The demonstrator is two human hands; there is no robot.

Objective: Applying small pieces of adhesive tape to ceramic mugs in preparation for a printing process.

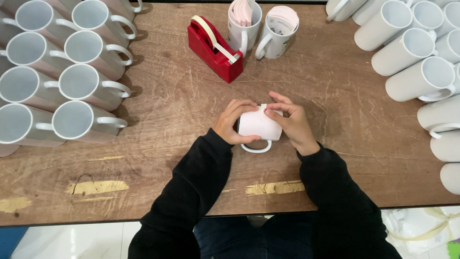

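Mug (pixel 258 125), white, mid-desk (pixel 167 158), handle toward the person. Left hand (pixel 235 122) curled around its left side, right hand (pixel 291 122) gripping the right, fingertips pressing a tape strip (pixel 263 107) on top. Red tape dispenser (pixel 214 48) just behind; white mugs (pixel 72 76) rowed far left.

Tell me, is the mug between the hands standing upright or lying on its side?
Lying on its side: the mug shows its wall upward, handle toward the person, on the table.
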